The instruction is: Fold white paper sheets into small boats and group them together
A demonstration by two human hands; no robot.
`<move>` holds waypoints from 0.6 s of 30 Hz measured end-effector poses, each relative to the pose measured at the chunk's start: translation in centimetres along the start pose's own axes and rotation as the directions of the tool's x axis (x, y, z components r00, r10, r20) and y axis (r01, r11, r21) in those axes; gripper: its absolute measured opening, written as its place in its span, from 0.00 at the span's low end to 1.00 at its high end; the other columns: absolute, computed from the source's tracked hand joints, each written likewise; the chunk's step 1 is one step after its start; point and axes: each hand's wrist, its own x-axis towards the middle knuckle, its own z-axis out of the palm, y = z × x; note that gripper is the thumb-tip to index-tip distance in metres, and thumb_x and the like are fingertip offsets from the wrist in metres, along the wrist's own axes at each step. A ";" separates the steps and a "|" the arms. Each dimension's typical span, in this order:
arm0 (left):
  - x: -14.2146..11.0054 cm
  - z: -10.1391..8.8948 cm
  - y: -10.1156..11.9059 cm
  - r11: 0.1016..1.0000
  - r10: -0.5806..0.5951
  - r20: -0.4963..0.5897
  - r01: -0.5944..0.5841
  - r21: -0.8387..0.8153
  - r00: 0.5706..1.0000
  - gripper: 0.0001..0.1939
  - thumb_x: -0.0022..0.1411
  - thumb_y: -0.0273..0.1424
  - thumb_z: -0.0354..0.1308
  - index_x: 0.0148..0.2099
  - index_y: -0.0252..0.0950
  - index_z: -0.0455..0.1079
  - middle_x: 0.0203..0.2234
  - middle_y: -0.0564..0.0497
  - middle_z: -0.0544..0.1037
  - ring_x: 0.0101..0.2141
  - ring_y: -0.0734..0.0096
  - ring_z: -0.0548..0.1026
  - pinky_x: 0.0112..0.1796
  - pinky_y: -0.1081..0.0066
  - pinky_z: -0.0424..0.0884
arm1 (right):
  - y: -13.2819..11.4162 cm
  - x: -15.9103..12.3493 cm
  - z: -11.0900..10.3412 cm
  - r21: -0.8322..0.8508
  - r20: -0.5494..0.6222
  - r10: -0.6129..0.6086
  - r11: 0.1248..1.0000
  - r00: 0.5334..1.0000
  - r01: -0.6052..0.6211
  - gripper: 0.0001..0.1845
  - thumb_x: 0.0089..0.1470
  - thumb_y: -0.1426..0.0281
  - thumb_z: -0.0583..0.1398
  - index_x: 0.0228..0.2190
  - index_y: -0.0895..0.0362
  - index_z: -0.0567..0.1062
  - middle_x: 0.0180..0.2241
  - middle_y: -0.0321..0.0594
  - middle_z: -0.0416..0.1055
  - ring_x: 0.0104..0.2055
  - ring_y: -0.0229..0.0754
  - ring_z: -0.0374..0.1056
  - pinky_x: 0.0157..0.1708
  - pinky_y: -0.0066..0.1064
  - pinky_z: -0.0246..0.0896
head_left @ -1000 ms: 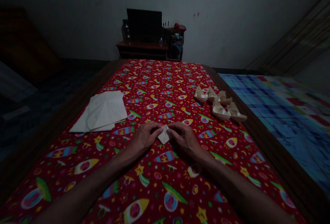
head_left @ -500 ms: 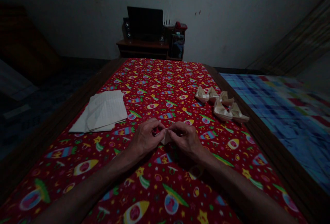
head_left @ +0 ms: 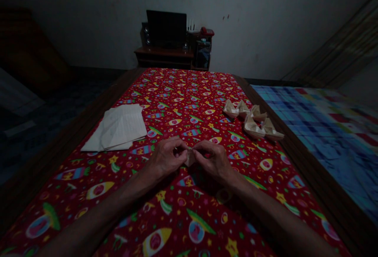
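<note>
Between my two hands is a small piece of folded paper (head_left: 189, 160), mostly covered by my fingers. My left hand (head_left: 169, 155) pinches its left side with thumb and forefinger. On the other side, my right hand (head_left: 213, 157) pinches it the same way, the fingertips of both hands almost touching. To the left lies a loose stack of paper sheets (head_left: 124, 125), the top ones fanned out. Several folded paper boats (head_left: 254, 127) stand in a cluster to the right, beyond my right hand.
A red patterned cloth (head_left: 189, 95) covers the table, whose dark wooden edge (head_left: 298, 158) shows on the right. At the far end, a monitor (head_left: 167, 27) and a red telephone (head_left: 207, 32) stand on wooden furniture against the wall. A blue checked bedspread (head_left: 313, 131) lies at right.
Both hands keep their pinch on the folded paper, with only a very slight shift of the fingers. The whole view has moved a little; the stack and the paper boats stay in place.
</note>
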 end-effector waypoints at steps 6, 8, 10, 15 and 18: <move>-0.2 0.0 -0.3 0.998 0.024 -0.034 -0.022 0.064 0.999 0.04 0.50 0.23 0.54 0.26 0.33 0.68 0.21 0.52 0.72 0.21 0.76 0.69 0.24 0.77 0.63 | 0.0 -0.1 0.1 -0.044 -0.017 0.005 0.999 1.000 -0.006 0.04 0.50 0.75 0.58 0.27 0.57 0.73 0.25 0.37 0.72 0.27 0.35 0.67 0.27 0.24 0.58; -0.2 -0.1 -0.2 0.998 0.023 -0.012 -0.022 0.056 1.000 0.04 0.51 0.23 0.54 0.28 0.33 0.69 0.22 0.52 0.72 0.22 0.76 0.69 0.24 0.77 0.64 | 0.0 0.0 0.1 -0.045 -0.014 0.003 0.999 1.000 -0.004 0.04 0.50 0.75 0.58 0.27 0.57 0.73 0.25 0.37 0.72 0.27 0.35 0.66 0.26 0.24 0.58; -0.1 -0.1 0.1 0.999 0.025 0.013 -0.025 0.040 1.000 0.04 0.53 0.24 0.54 0.30 0.33 0.70 0.23 0.52 0.72 0.23 0.76 0.69 0.25 0.77 0.65 | 0.1 0.0 0.1 -0.032 -0.008 -0.005 0.999 1.000 0.005 0.04 0.51 0.75 0.58 0.27 0.57 0.73 0.25 0.37 0.72 0.27 0.35 0.66 0.27 0.24 0.59; -0.2 -0.1 0.3 0.996 0.074 0.010 -0.075 0.049 0.997 0.04 0.54 0.23 0.53 0.29 0.33 0.68 0.23 0.52 0.71 0.24 0.76 0.69 0.25 0.77 0.65 | -0.2 -0.2 0.1 -0.013 -0.003 -0.004 1.000 1.000 0.004 0.04 0.51 0.74 0.58 0.27 0.57 0.73 0.26 0.36 0.71 0.27 0.35 0.66 0.28 0.25 0.59; -0.3 -0.1 0.1 0.996 0.083 0.005 -0.083 0.045 0.997 0.03 0.54 0.23 0.54 0.29 0.33 0.67 0.23 0.52 0.71 0.23 0.77 0.68 0.24 0.78 0.64 | -0.4 -0.2 0.1 -0.021 -0.009 -0.011 1.000 1.000 0.011 0.04 0.51 0.74 0.58 0.27 0.57 0.73 0.26 0.37 0.72 0.27 0.35 0.66 0.28 0.25 0.59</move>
